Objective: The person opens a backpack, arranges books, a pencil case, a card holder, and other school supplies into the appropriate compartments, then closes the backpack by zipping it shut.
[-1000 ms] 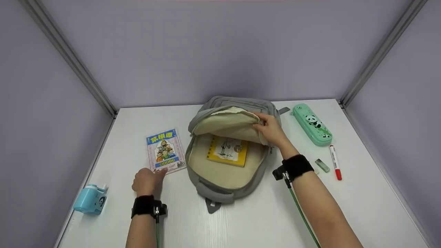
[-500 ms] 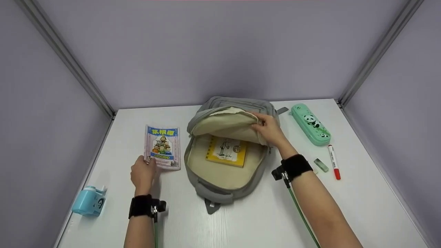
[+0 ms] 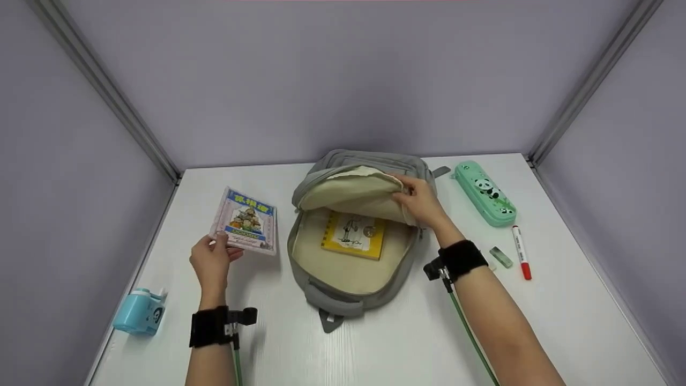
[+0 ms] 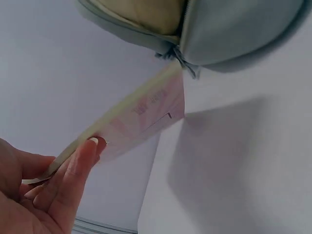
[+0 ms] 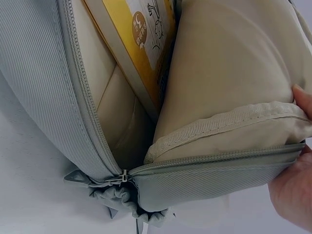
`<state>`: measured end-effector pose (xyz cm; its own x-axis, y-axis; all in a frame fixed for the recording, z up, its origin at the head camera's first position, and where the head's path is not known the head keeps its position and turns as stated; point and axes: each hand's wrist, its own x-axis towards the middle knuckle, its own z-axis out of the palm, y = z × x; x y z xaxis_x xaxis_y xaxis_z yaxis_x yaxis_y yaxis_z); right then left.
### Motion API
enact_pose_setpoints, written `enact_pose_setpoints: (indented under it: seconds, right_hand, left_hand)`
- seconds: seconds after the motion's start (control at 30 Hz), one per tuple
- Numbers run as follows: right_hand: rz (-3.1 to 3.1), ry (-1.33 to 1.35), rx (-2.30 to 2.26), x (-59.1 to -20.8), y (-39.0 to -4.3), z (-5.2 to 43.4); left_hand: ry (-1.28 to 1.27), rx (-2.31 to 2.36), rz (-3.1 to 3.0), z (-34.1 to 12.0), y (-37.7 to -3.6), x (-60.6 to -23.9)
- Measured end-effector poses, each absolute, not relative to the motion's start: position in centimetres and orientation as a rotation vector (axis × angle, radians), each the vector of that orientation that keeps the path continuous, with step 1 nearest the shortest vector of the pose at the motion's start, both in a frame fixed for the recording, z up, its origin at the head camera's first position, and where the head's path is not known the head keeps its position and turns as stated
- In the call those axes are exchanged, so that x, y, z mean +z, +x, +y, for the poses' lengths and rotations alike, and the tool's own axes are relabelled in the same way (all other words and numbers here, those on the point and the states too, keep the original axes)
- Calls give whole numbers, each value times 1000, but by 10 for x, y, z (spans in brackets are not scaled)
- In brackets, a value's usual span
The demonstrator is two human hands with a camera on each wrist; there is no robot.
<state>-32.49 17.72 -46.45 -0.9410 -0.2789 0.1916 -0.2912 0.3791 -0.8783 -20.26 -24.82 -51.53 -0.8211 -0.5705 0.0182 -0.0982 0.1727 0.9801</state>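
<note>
Picture book (image 3: pixel 246 220), pink-edged with a blue title band: pinched at its near corner by the left hand (image 3: pixel 210 261), lifted off the white table (image 3: pixel 375 343), just left of the backpack (image 3: pixel 351 289). Blue sharpener (image 3: pixel 140 312): near left table edge. Backpack: grey, lying open, cream lining showing, yellow notebook (image 3: pixel 354 234) inside. Right hand (image 3: pixel 422 202): gripping the raised flap (image 3: pixel 353 194). Green pencil case (image 3: pixel 485 193), eraser (image 3: pixel 501 257), red marker (image 3: pixel 521 252): far right.

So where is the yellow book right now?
In the head view the yellow book lies inside the open grey backpack at the table's middle, under the flap that the right hand holds up.
</note>
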Motion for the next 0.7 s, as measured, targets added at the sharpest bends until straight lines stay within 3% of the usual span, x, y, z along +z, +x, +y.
enact_pose_setpoints:
  seconds: [0.37,0.7]
  right_hand:
    - [-2594,520,1673,-462,-324,176]
    - [-2613,535,1618,-427,-295,167]
  left_hand:
    - [661,-1893,-1667,-248,-178,-468]
    - [591,-2006,-1591,-236,-161,-444]
